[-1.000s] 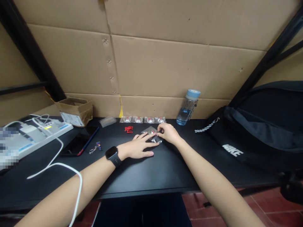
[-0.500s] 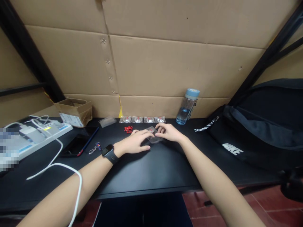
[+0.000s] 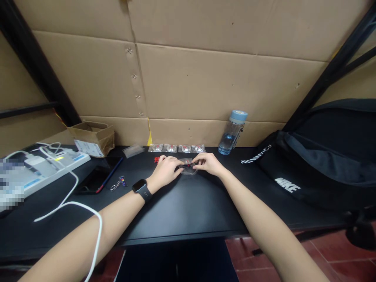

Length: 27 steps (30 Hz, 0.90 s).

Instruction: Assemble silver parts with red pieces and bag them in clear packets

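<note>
A clear plastic bag [image 3: 188, 170] with a small silver-and-red item inside lies on the black table between my hands. My left hand [image 3: 168, 171], a black watch on its wrist, pinches the bag's left edge. At the right edge, the fingertips of my right hand [image 3: 207, 163] are closed on the same bag. Just behind my left hand sits a bundle of red cords [image 3: 156, 159], partly covered by it. Several round silver items in clear wrappers [image 3: 185, 149] lie in a row farther back.
A blue-capped water bottle [image 3: 232, 133] stands at the back right, beside a black backpack [image 3: 317, 164]. On the left are a cardboard box [image 3: 94, 139], a power strip [image 3: 75, 158], a dark tablet [image 3: 100, 174], a keychain [image 3: 120, 183] and a white cable [image 3: 85, 207].
My left hand has drawn back from over the bag and now grips its left edge. My right fingers have closed on its right edge. The bag lies straighter between them.
</note>
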Available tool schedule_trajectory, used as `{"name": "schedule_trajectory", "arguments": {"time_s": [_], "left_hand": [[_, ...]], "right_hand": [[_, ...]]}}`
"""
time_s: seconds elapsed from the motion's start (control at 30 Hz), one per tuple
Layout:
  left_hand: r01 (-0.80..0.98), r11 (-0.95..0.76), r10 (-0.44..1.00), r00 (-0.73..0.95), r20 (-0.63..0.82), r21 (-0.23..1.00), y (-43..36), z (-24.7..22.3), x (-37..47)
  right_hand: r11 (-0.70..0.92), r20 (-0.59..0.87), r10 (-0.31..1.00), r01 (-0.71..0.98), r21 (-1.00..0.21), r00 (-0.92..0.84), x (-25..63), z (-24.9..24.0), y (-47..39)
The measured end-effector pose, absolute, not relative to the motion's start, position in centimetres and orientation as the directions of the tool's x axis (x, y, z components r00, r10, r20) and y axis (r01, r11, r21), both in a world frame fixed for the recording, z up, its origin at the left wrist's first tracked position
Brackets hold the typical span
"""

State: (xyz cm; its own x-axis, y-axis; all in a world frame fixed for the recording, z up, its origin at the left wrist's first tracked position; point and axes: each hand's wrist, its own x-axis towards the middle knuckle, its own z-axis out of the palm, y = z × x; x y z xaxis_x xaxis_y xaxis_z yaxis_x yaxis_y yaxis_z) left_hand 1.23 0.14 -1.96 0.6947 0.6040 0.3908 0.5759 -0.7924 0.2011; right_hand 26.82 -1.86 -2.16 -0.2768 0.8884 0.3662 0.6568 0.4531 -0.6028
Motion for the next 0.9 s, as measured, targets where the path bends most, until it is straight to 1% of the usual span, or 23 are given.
{"name": "schedule_trajectory", "arguments": {"time_s": [0.1,0.3,0.37,0.5,0.6,0.67,0.77,0.83,0.9], "left_hand": [[0.575,-0.786,0.614,0.685,0.392,0.227,0.7,-2.0,0.8],[0.576,-0.772,0.636,0.687,0.351,0.269,1.7,-1.9,0.2],[0.581,-0.756,0.655,0.683,0.323,0.303,1.9,-1.7,0.2],[0.641,-0.641,0.762,0.597,0.252,0.422,1.9,-1.6,0.5],[0.699,-0.541,0.838,0.495,0.231,0.467,1.7,-2.1,1.1],[0.729,-0.515,0.856,0.462,0.231,0.451,1.4,-2.5,1.5],[0.76,-0.531,0.846,0.45,0.287,0.375,0.8,-2.8,1.9],[0.769,-0.551,0.825,0.442,0.353,0.326,0.4,-2.7,1.9],[0.755,-0.591,0.788,0.465,0.403,0.284,0.3,-2.4,1.7]], "right_hand": [[0.498,0.382,0.865,0.651,-0.573,-0.325,26.6,-1.8,-2.0],[0.487,0.336,0.873,0.635,-0.599,-0.353,26.5,-1.4,-2.3],[0.473,0.315,0.881,0.636,-0.61,-0.353,26.7,-1.4,-2.2],[0.427,0.25,0.902,0.643,-0.636,-0.352,26.6,-1.9,-1.8],[0.355,0.203,0.934,0.72,-0.597,-0.293,26.0,-2.5,-1.5],[0.297,0.207,0.954,0.797,-0.525,-0.219,25.5,-3.0,-1.5],[0.246,0.284,0.95,0.873,-0.421,-0.131,25.0,-3.3,-1.7],[0.307,0.36,0.918,0.872,-0.38,-0.166,25.0,-3.1,-2.0],[0.408,0.399,0.878,0.847,-0.341,-0.263,25.1,-2.8,-2.2]]}}
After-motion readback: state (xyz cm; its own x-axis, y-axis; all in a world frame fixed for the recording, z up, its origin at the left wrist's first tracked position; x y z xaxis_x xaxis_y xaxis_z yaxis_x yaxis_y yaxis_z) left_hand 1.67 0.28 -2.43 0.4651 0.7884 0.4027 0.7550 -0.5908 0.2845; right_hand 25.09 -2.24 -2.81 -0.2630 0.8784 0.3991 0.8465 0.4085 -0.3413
